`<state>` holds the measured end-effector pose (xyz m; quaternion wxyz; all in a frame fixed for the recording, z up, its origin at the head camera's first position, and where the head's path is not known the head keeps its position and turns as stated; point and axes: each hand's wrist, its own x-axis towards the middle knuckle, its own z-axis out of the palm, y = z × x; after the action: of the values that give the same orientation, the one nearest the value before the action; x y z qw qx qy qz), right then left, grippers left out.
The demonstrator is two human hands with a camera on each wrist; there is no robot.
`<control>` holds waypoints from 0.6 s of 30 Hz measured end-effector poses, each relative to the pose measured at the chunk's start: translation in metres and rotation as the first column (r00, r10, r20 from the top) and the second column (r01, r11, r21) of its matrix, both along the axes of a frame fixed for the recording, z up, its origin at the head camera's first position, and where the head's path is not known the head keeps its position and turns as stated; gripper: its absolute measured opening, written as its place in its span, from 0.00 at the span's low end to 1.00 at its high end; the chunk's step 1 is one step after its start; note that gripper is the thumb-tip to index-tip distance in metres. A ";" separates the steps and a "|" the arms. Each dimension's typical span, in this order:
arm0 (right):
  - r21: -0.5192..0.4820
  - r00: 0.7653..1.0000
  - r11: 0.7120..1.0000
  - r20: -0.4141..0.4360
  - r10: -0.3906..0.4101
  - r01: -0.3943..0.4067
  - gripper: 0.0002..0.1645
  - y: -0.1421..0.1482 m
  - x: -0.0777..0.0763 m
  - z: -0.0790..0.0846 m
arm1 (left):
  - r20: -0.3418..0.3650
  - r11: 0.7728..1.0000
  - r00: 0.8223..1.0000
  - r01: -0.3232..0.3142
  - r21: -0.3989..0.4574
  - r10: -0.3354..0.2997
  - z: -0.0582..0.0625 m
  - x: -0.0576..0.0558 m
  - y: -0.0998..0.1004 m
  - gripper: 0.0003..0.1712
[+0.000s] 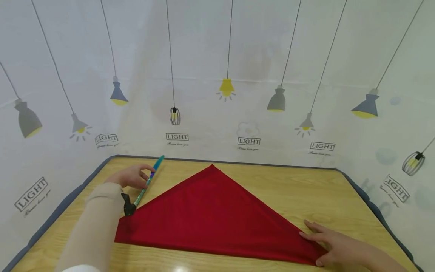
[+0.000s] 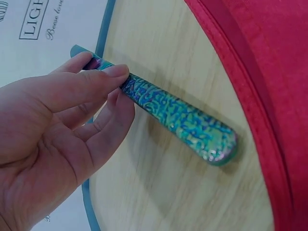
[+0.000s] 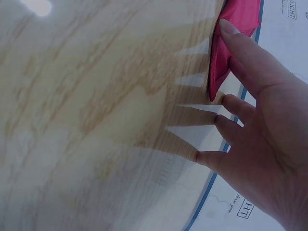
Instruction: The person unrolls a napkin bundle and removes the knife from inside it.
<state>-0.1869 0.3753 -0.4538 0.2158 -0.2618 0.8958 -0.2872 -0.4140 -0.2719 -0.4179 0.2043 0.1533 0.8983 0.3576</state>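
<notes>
A red cloth napkin [image 1: 204, 215] lies folded into a triangle on the table, its peak pointing away from me. Beyond its left edge, my left hand [image 1: 132, 176] pinches a teal, iridescent table knife [image 1: 144, 190] between thumb and fingertips. The left wrist view shows the patterned knife handle [image 2: 183, 115] pointing toward the red cloth, a little apart from it. At the napkin's right corner, my right hand [image 1: 340, 245] rests with its fingers spread. In the right wrist view the thumb [image 3: 231, 29] lies against the cloth corner, while other fingertips touch the table.
The wooden table [image 1: 289, 185] has a dark blue-grey edge all round. Behind it and at both sides stands a white backdrop [image 1: 204, 49] printed with hanging lamps. A black wrist strap piece [image 1: 128, 207] sits at the left wrist, over the cloth's left side.
</notes>
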 end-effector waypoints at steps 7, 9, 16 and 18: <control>0.005 1.000 1.000 -0.015 0.009 -0.009 0.40 -0.001 0.000 -0.001 | 0.048 0.999 0.999 -0.015 -0.046 0.017 -0.001 -0.001 0.003 0.38; 0.006 1.000 1.000 -0.007 -0.001 0.001 0.40 -0.002 0.000 -0.001 | 0.039 0.999 0.999 -0.006 -0.052 0.008 -0.001 -0.002 0.004 0.37; 0.005 1.000 1.000 0.000 -0.006 0.006 0.41 -0.001 -0.001 0.000 | 0.009 0.998 1.000 0.017 -0.063 -0.017 -0.002 -0.008 0.009 0.33; 0.003 1.000 1.000 0.010 -0.009 0.009 0.41 0.000 -0.001 0.000 | 0.005 0.997 1.000 0.021 -0.080 -0.021 -0.004 -0.010 0.012 0.32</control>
<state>-0.1877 0.3756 -0.4535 0.2192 -0.2561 0.8963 -0.2881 -0.4239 -0.2602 -0.4217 0.2157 0.1536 0.9098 0.3195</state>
